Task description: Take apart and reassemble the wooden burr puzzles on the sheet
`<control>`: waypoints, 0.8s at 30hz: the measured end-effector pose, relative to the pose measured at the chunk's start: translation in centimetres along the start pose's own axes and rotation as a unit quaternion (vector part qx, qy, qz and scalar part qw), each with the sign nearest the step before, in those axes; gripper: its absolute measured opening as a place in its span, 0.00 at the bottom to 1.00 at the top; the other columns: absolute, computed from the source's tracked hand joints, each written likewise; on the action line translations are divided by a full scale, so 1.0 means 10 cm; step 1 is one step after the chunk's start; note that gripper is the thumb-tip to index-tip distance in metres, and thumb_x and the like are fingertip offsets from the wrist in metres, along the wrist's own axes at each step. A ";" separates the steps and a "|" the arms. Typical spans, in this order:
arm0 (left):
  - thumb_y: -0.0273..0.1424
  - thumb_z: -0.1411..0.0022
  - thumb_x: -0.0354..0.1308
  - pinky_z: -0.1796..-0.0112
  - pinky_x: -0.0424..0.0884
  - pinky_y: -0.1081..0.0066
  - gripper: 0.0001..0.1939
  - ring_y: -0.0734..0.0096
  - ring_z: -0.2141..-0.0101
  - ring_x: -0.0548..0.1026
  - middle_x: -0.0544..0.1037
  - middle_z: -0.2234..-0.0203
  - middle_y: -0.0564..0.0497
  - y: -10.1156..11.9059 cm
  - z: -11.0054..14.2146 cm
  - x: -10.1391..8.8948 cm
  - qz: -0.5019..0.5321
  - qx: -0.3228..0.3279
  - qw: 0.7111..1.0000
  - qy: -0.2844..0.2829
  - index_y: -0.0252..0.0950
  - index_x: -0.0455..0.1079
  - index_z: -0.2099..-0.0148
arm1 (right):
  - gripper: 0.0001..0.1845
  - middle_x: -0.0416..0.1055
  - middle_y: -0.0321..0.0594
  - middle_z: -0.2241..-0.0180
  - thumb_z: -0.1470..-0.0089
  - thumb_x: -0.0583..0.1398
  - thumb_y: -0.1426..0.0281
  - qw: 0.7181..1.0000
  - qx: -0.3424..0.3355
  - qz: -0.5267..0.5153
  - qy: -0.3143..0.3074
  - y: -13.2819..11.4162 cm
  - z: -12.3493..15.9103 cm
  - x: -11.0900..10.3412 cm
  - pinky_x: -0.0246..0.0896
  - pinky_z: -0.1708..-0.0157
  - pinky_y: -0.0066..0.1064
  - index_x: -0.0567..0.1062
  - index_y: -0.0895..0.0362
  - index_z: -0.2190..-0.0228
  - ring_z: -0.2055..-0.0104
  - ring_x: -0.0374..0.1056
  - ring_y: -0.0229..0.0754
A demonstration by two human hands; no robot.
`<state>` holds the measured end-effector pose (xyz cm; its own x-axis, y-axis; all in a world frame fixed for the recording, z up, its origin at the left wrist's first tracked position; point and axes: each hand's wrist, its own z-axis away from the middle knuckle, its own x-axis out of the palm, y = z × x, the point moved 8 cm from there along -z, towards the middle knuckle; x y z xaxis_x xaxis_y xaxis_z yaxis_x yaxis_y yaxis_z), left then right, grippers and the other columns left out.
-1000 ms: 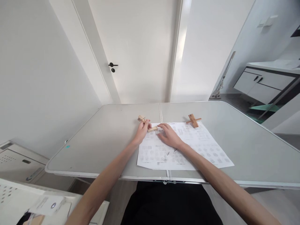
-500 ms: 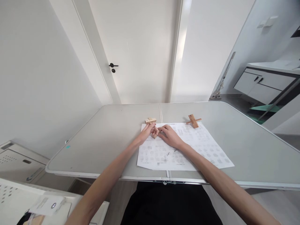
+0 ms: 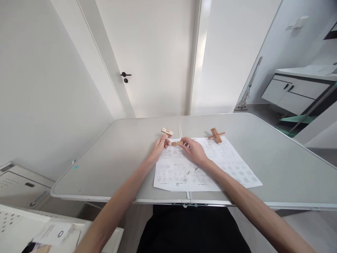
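My left hand (image 3: 159,146) is closed round a pale notched wooden puzzle assembly (image 3: 167,132), which sticks out above its fingers over the paper's upper left corner. Between thumb and fingers, my right hand (image 3: 193,149) pinches a small brown wooden puzzle piece (image 3: 176,143), its free end pointing left. A short gap separates this piece from the left hand. Under both hands spreads a large printed sheet (image 3: 173,175) with rows of small grey diagrams. Farther right, a cross-shaped brown wooden assembly (image 3: 216,135) rests at the sheet's upper edge.
The grey folding table (image 3: 105,161) has a seam down its middle. A white door (image 3: 152,63) stands beyond its far edge. At lower left is a white perforated cabinet (image 3: 23,186). A mop (image 3: 247,91) leans by the wall near a white vanity (image 3: 295,91).
My hands have drawn apart. The left hand now holds the pale assembly, tilted and lifted slightly; the right has brought the brown piece up, clear of the left fingers.
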<state>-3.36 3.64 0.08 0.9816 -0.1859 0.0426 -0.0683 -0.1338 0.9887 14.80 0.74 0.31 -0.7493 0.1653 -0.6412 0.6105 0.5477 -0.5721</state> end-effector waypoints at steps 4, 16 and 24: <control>0.56 0.30 0.48 0.72 0.57 0.70 0.28 0.76 0.78 0.60 0.69 0.76 0.55 0.01 0.02 0.08 -0.047 0.010 0.999 -0.016 0.35 0.68 0.56 | 0.12 0.77 0.42 0.57 0.32 0.56 0.62 0.998 -0.022 -0.020 0.046 -0.09 0.00 -0.10 0.65 0.62 0.36 0.73 0.51 0.51 0.65 0.73 0.44; 0.50 0.26 0.46 0.63 0.63 0.68 0.18 0.70 0.72 0.71 0.72 0.77 0.58 0.06 0.18 0.25 -0.272 0.076 0.959 -0.038 0.41 0.55 0.59 | 0.14 0.72 0.45 0.61 0.30 0.54 0.60 0.997 -0.031 -0.024 0.061 -0.23 0.03 -0.17 0.69 0.61 0.37 0.76 0.52 0.52 0.65 0.72 0.45; 0.51 0.29 0.51 0.69 0.60 0.68 0.19 0.69 0.77 0.68 0.71 0.79 0.58 0.08 0.22 0.31 -0.300 0.062 0.950 -0.054 0.41 0.56 0.61 | 0.12 0.71 0.46 0.56 0.31 0.54 0.63 0.993 -0.066 -0.081 0.056 -0.29 0.05 -0.14 0.71 0.53 0.41 0.76 0.50 0.54 0.59 0.74 0.47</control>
<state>-0.79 0.81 0.70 0.8265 -0.1377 -0.5458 0.4715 -0.3602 0.8049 14.21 -1.53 2.65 -0.8630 0.1520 -0.4817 0.4462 0.6764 -0.5860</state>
